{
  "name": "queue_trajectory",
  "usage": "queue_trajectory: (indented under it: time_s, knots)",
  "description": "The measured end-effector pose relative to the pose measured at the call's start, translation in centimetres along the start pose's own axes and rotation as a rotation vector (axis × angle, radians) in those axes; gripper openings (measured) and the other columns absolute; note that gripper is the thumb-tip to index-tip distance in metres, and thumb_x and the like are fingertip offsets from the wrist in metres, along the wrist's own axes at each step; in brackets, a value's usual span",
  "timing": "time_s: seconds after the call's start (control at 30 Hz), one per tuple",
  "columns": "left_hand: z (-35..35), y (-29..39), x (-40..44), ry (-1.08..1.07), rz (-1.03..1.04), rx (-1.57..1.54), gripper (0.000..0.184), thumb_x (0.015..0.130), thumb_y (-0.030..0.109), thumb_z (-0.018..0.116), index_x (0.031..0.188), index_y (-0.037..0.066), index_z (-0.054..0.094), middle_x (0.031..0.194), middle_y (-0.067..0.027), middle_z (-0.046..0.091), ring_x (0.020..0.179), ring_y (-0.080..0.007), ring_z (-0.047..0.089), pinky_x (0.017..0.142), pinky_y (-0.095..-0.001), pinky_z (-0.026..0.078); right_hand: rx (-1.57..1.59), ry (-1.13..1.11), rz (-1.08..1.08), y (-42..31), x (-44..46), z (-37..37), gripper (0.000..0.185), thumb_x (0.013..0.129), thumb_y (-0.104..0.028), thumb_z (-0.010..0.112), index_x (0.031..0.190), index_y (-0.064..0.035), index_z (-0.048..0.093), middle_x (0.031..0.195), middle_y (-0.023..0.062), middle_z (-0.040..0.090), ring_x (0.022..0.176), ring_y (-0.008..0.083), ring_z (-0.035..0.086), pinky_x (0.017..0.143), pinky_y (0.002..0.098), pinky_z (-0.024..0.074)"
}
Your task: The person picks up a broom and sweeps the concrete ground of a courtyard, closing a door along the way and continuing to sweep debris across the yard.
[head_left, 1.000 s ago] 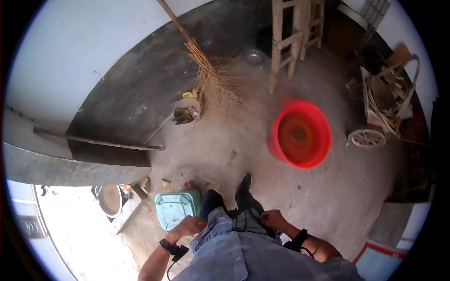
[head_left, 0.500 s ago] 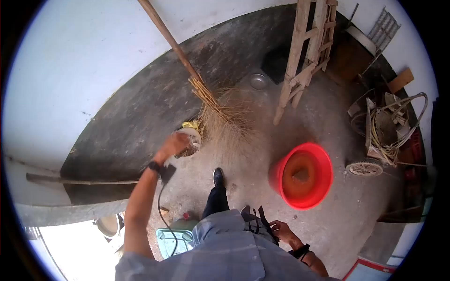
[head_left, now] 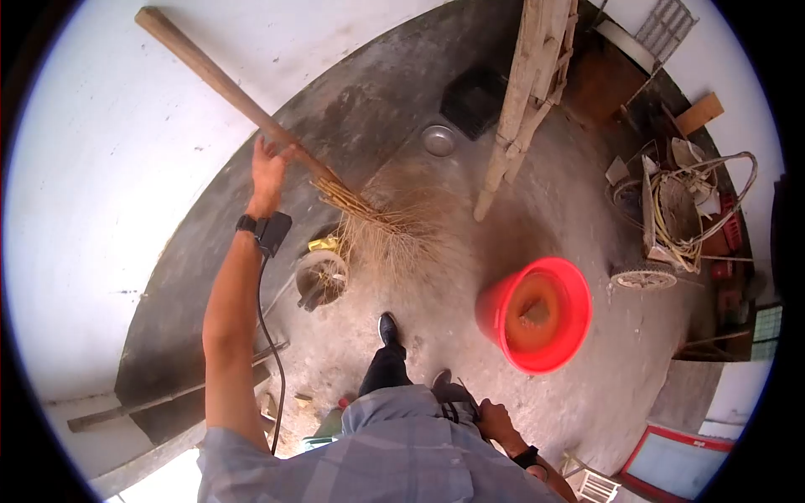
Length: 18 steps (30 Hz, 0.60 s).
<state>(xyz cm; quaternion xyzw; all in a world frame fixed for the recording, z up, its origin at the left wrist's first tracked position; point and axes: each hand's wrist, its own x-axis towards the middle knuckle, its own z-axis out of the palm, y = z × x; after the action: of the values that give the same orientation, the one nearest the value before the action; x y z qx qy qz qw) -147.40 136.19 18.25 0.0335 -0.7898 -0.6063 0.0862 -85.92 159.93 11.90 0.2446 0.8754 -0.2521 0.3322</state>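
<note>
A twig broom (head_left: 214,77) with a long wooden handle leans against the wall, its bristles spread on the floor. My left hand (head_left: 270,172) is stretched out at the lower part of the handle, its fingers apart and not wrapped round the wood. My right hand (head_left: 496,421) is low beside my waist, near dark straps; its fingers are curled, and what they hold, if anything, is hidden. Below the bristles stands a round bucket (head_left: 333,272) with debris in it and a yellow item (head_left: 323,244) at its rim.
A red tub (head_left: 572,312) with brownish contents stands right of centre. Above it is a wooden trestle (head_left: 521,101). A metal bowl (head_left: 438,141) and a black crate (head_left: 475,101) lie near the wall. At the right is a cart wheel (head_left: 644,277) with coiled material above.
My left arm has risen from my waist, past the bucket, up to the broom handle. The broom handle now leans further left in view. My right hand has stayed near my waist.
</note>
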Motion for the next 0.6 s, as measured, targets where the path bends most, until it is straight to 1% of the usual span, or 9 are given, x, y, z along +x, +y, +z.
queue_trajectory:
  time_s: [0.07,0.1,0.2,0.23,0.33,0.4,0.43,0.47,0.6]
  knots:
    - [0.6,2.2,0.3,-0.179,0.061,-0.224,0.050,0.071,0.015,0.065,0.111,-0.002,0.041,0.096,-0.0130,0.057,0.087,-0.0209,0.054,0.073,-0.0311,0.042,-0.029,0.017,0.123,-1.6,0.6,0.0,0.033,0.070,-0.028,0.058,0.078,0.0019,0.050,0.071,0.0197,0.059,0.068,0.0406,0.057,0.060,0.0456,0.0466]
    - [1.1,2.9,0.3,-0.153,-0.023,-0.239,0.038,0.072,0.015,0.064,0.100,-0.001,0.044,0.088,-0.0091,0.056,0.076,-0.0173,0.053,0.067,-0.0301,0.042,-0.031,0.026,0.130,-1.5,1.0,-0.4,0.033,0.070,-0.028,0.058,0.078,0.0019,0.050,0.071,0.0197,0.059,0.068,0.0406,0.057,0.060,0.0456,0.0466]
    - [1.9,2.9,0.2,-0.091,-0.087,-0.336,0.029,0.073,0.017,0.064,0.092,0.000,0.050,0.080,-0.0067,0.057,0.069,-0.0150,0.052,0.062,-0.0284,0.042,-0.142,0.081,0.073,-0.3,1.1,0.8,0.028,0.073,-0.025,0.055,0.085,0.0001,0.049,0.075,0.0194,0.059,0.071,0.0405,0.057,0.059,0.0471,0.0454]
    - [2.2,2.6,-0.4,-0.053,-0.045,-0.225,0.022,0.073,0.018,0.066,0.077,0.000,0.053,0.070,-0.0042,0.055,0.063,-0.0137,0.051,0.059,-0.0271,0.041,-0.141,0.025,0.115,1.1,2.0,2.2,0.027,0.073,-0.027,0.054,0.086,-0.0043,0.050,0.076,0.0185,0.059,0.072,0.0372,0.059,0.060,0.0464,0.0466]
    - [2.6,2.8,-5.4,-0.113,0.023,-0.335,0.020,0.072,0.015,0.066,0.069,0.002,0.052,0.062,-0.0029,0.053,0.058,-0.0130,0.051,0.056,-0.0265,0.041,-0.130,-0.052,0.163,2.8,2.5,1.4,0.021,0.075,-0.028,0.053,0.088,-0.0111,0.054,0.079,0.0154,0.059,0.076,0.0327,0.059,0.064,0.0439,0.0472]
    - [2.9,3.8,-10.3,-0.133,0.010,-0.526,0.017,0.072,0.011,0.066,0.067,0.003,0.052,0.060,-0.0020,0.052,0.056,-0.0121,0.050,0.054,-0.0263,0.040,0.174,-0.040,-0.396,5.1,2.4,0.6,0.023,0.072,-0.023,0.058,0.087,-0.0058,0.058,0.084,0.0157,0.060,0.077,0.0294,0.060,0.063,0.0384,0.0467]
    - [2.7,4.1,-12.5,-0.168,0.035,-0.560,0.017,0.071,0.009,0.066,0.066,0.004,0.051,0.059,-0.0019,0.051,0.056,-0.0116,0.050,0.053,-0.0257,0.039,0.246,-0.239,-0.215,5.0,2.0,-1.1,0.029,0.068,-0.017,0.064,0.094,-0.0050,0.058,0.084,0.0130,0.061,0.074,0.0208,0.060,0.063,0.0306,0.0469]
    - [2.4,4.1,-14.8,-0.199,0.058,-0.594,0.017,0.071,0.007,0.066,0.064,0.004,0.051,0.058,-0.0018,0.051,0.055,-0.0112,0.050,0.052,-0.0251,0.039,0.260,-0.176,-0.212,4.4,1.7,-2.5,0.031,0.065,-0.012,0.067,0.094,-0.0029,0.057,0.081,0.0114,0.061,0.071,0.0162,0.059,0.062,0.0268,0.0464]
    - [0.8,5.3,-21.9,-0.046,0.094,-0.662,0.019,0.070,0.004,0.063,0.059,0.005,0.047,0.053,-0.0002,0.047,0.048,-0.0096,0.044,0.046,-0.0242,0.035,0.211,-0.184,-0.389,5.9,2.5,-5.4,0.027,0.065,-0.016,0.066,0.087,-0.0019,0.059,0.079,0.0129,0.061,0.068,0.0210,0.060,0.061,0.0302,0.0468]
